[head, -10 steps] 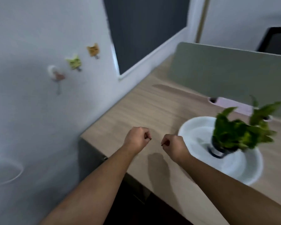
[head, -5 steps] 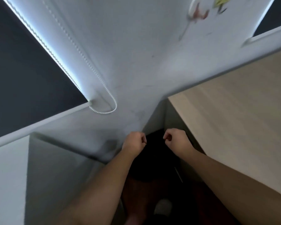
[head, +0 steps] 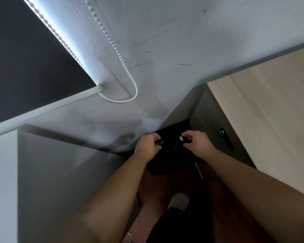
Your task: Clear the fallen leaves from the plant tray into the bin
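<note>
A black bin stands on the floor in the gap between the wall and the desk. Both hands hover just above its dark mouth. My left hand has its fingers loosely parted, with small green leaf bits right at the fingertips. My right hand is spread open with nothing in it. More green leaf scraps and a small pale scrap show against the dark between the hands. The plant and its tray are out of view.
The light wooden desk top fills the right, with a black handle on its side panel. A grey cabinet stands at left. A beaded blind cord hangs on the wall. My white shoe rests on the brown floor.
The view swung from the desk and plant down to the bin. Both hands, shut as fists before, have lowered over the bin and parted their fingers, and leaf bits now show below.
</note>
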### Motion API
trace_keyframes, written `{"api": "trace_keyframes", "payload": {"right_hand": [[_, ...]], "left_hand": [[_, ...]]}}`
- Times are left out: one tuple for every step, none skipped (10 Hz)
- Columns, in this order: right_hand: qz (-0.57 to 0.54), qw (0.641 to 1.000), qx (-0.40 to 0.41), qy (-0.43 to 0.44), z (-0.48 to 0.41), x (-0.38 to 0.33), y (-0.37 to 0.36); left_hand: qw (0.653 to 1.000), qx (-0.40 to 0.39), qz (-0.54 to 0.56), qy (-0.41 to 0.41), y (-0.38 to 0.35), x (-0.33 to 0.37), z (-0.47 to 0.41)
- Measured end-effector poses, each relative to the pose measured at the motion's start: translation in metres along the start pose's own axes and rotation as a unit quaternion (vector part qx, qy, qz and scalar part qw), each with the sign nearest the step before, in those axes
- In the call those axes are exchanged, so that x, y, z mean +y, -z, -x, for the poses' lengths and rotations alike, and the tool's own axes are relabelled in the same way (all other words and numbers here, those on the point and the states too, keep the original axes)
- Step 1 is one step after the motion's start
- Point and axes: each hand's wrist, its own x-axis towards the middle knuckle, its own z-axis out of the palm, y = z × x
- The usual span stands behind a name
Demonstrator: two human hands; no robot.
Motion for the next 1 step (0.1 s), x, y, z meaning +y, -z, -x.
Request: {"api": "trace_keyframes", "payload": {"right_hand": [[-0.004, 1.0, 0.016, -0.01, 0.0028, 0.0005, 0.0062]], "left_hand": [[1.0, 0.001, -0.006, -0.005, 0.0035, 0.0075, -0.0015]]}}
